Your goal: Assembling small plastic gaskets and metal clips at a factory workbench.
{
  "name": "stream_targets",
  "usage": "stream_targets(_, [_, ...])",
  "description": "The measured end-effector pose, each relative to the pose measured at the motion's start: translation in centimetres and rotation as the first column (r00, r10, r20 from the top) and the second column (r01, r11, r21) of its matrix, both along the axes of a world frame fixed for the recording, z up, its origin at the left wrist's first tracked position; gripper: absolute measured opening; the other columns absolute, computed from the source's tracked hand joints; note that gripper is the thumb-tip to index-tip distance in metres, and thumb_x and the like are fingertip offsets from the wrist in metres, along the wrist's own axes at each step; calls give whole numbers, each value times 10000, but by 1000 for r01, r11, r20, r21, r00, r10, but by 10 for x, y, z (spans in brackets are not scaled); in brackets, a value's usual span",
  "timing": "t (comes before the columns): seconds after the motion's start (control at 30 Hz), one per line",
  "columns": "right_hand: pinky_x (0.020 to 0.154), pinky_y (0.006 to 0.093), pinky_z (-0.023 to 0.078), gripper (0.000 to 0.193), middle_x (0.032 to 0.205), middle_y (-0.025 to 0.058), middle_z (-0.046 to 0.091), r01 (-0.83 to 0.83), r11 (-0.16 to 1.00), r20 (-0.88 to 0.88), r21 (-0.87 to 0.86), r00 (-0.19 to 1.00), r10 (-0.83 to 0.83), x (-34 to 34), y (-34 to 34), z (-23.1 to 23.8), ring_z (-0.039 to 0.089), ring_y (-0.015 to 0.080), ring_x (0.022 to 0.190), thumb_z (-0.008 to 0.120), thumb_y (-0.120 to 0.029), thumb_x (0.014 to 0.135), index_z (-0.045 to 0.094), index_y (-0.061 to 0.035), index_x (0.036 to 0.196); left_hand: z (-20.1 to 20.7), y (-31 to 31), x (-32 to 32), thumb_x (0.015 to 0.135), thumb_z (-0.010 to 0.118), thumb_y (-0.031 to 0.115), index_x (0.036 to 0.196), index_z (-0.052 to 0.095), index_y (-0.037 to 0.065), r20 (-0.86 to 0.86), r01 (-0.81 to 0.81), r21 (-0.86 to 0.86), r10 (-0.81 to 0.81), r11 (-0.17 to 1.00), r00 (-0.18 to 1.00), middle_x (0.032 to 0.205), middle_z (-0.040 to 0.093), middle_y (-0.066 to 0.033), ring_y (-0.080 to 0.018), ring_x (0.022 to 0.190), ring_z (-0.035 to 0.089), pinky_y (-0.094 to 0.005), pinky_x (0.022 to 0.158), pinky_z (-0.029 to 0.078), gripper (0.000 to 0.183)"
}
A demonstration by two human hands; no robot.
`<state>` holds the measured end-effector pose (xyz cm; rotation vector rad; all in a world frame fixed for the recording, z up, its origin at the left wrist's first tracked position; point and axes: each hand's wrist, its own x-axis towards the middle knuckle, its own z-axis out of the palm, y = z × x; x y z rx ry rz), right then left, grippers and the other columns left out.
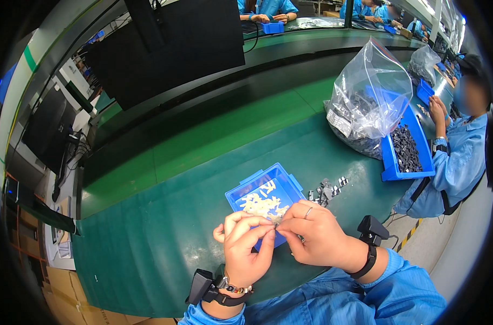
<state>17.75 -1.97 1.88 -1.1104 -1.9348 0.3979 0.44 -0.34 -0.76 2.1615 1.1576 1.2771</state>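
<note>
My left hand (249, 245) and my right hand (315, 233) meet at their fingertips over the near side of a small blue bin (287, 187). Both are closed in a pinch around a tiny dark part (275, 226), mostly hidden by the fingers. Several cream-coloured small pieces (259, 204) lie loose in the bin. To the right of it, a scatter of small grey and black parts (326, 192) rests on the green mat, close to my right hand.
A clear plastic bag (365, 103) of dark parts leans against a larger blue bin (387, 172) holding black pieces. At the right sits a co-worker in a blue sleeve (463, 146). A black monitor back (170, 54) stands beyond the green mat (149, 238). Other people work across the line.
</note>
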Motion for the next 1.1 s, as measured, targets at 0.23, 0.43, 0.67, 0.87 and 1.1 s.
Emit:
stream_targets(0.23, [681, 370, 484, 99, 811, 80, 605, 3, 1000, 15, 12, 1000, -3, -1, 0, 1, 596, 283, 741, 670, 11, 744, 659, -34, 832, 0, 0, 0, 766, 727, 64, 791, 705, 97, 12, -11, -11, 11, 1000, 1000, 876, 698, 7, -221, 944, 581, -371, 903, 315, 47])
stream_targets(0.43, [664, 375, 492, 99, 799, 101, 616, 25, 1000, -30, 7, 999, -25, -1, 2, 1, 597, 299, 721, 668, 30, 734, 647, -15, 819, 1, 1, -1, 771, 706, 44, 784, 695, 94, 31, -32, -25, 33, 999, 999, 879, 698, 3, -225, 954, 581, -371, 900, 317, 52])
stream_targets(0.67, [670, 378, 504, 98, 811, 103, 635, 75, 997, -69, -3, 995, -75, 4, 4, 1, 611, 298, 729, 670, 44, 732, 648, -9, 813, -3, 3, -2, 768, 721, 66, 810, 709, 101, -63, -129, -22, 127, 991, 990, 907, 694, 8, -206, 988, 578, -362, 910, 294, 56])
stream_targets(0.87, [668, 378, 504, 121, 806, 94, 633, 72, 997, -57, 35, 996, -70, 10, 7, -5, 607, 295, 718, 677, 48, 718, 663, -5, 826, -1, 2, -2, 787, 709, 63, 797, 730, 124, -146, -167, 11, 167, 986, 975, 942, 692, 17, -202, 997, 568, -368, 912, 280, 66])
stream_targets(1.1, [643, 307, 455, 157, 856, 8, 585, -180, 932, 342, 315, 937, 65, 24, 12, 8, 595, 180, 786, 690, -116, 709, 691, -93, 864, 2, 2, -8, 889, 644, 203, 782, 724, 122, 19, -11, -146, 14, 989, 1000, 963, 692, 21, -203, 1051, 532, -397, 940, 252, 157])
